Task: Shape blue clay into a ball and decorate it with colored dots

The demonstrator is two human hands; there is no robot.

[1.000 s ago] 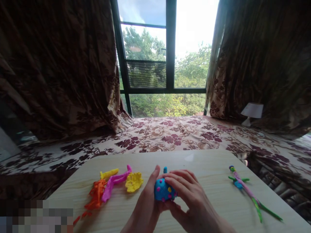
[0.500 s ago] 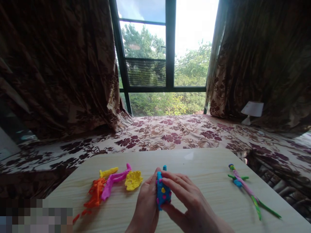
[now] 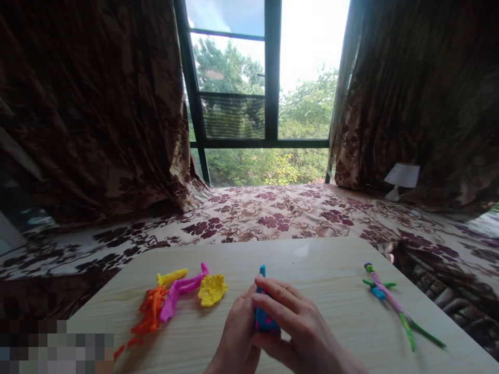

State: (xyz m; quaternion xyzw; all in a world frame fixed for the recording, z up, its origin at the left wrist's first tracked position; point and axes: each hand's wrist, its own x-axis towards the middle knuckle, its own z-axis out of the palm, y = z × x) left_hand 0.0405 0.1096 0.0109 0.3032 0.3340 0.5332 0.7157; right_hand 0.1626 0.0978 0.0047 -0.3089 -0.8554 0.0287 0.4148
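Note:
A blue modelling clay piece point(image 3: 266, 321) with pink dots is held between my two hands over the middle of the table. My left hand point(image 3: 238, 327) is closed against its left side. From the right, my right hand point(image 3: 298, 317) has its fingers bent over the top and front of the piece, hiding much of it. A small blue clay stub point(image 3: 262, 270) sticks out beyond the fingertips. To the left of my hands lies a flattened yellow clay lump point(image 3: 212, 290).
On the pale wooden table point(image 3: 241, 254), a pink clay strip point(image 3: 181, 293), a yellow clay roll point(image 3: 172, 276) and orange clay point(image 3: 150, 309) with crumbs lie at left. A twisted clay figure point(image 3: 385, 296) lies at right. Behind are patterned cloth point(image 3: 273, 221) and a white lamp point(image 3: 402, 175).
My right fingers have closed further over the blue clay piece, covering more of its dotted face. The piece now shows mostly its lower end. The view has shifted slightly.

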